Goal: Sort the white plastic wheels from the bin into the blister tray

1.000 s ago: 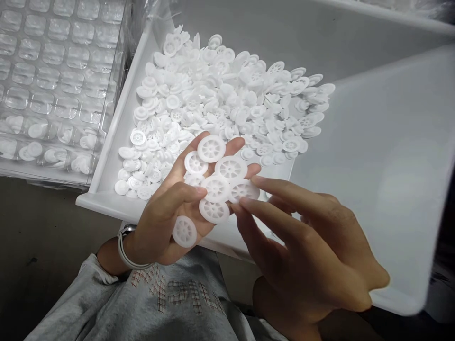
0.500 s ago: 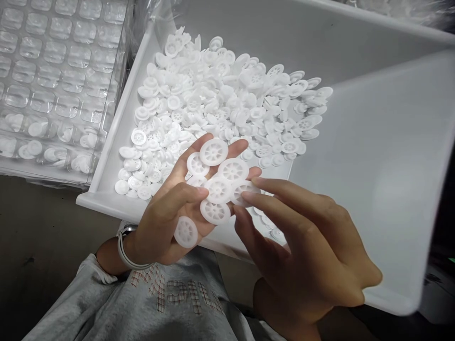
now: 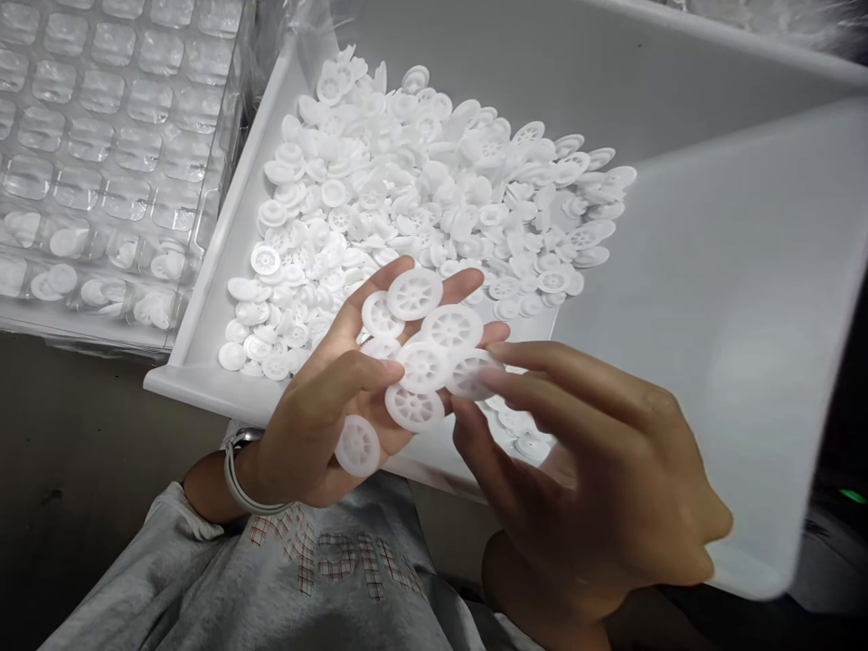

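Palm up, my left hand [image 3: 318,407] carries several white plastic wheels [image 3: 421,366] with spoked centres, overlapping across the palm and fingers. Its thumb presses on the middle one. A separate wheel [image 3: 357,445] sits near the base of that thumb. My right hand [image 3: 597,461] comes in from the right, its thumb and fingertips around the edge of the rightmost wheel [image 3: 469,374]. That wheel is still against the left fingers. Below and behind both hands lies a heap of similar white wheels [image 3: 420,181] in a large white bin [image 3: 719,298].
At the left stands a clear plastic tray [image 3: 196,194] with rows of square pockets; white parts [image 3: 68,240] lie in its nearest rows. Clear plastic film [image 3: 271,54] is bunched between tray and bin. The bin's raised rim [image 3: 217,389] runs in front of my body.
My left hand and its wheels have shifted slightly to the right. The right fingers have also moved a little right, still at the same wheel.
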The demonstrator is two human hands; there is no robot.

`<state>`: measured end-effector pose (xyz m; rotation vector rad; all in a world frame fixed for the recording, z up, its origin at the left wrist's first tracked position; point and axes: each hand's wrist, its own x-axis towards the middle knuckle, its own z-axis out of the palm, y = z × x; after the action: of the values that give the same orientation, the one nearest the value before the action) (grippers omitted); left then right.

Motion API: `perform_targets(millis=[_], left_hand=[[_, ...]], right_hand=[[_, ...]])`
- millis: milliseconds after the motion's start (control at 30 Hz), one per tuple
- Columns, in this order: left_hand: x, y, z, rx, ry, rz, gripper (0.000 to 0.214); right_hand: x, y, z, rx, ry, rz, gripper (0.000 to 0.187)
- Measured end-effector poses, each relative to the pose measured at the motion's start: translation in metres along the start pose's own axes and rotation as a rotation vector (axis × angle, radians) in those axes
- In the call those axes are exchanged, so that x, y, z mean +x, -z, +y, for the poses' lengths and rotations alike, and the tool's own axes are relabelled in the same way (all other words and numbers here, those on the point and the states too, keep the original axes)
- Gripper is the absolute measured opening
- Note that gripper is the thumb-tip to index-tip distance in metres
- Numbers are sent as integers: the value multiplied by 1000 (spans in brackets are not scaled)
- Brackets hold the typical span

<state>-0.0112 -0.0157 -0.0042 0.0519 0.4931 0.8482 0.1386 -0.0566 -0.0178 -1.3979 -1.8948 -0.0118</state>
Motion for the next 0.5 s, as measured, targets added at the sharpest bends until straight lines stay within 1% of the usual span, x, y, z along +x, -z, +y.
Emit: perform_targets(millis=[67, 100, 200, 267, 300, 367, 433, 500], left_hand=[[0, 0, 0, 0, -7, -11, 61], [-1, 0, 0, 0, -7, -20, 60], [-2, 1, 0, -5, -6, -34, 56], [-2, 1, 1, -9, -2, -24, 59], [-2, 1, 1, -10, 1, -19, 62], [-2, 1, 1, -12, 12, -32, 65], [-3, 0, 1, -15, 28, -49, 67], [-4, -1, 2, -13, 47, -49, 68]], right_hand=[[-1, 0, 1, -70, 40, 6, 47], [-2, 1, 1, -76, 38, 6, 48], [-1, 2, 0, -22, 12, -7, 65], [1, 2, 0, 56, -10, -1, 75], [1, 2, -1, 91, -41, 4, 78], [1, 3, -3, 137, -104, 24, 76], [0, 3, -5, 142, -161, 29, 68], [-3, 4, -6, 137, -175, 29, 58]])
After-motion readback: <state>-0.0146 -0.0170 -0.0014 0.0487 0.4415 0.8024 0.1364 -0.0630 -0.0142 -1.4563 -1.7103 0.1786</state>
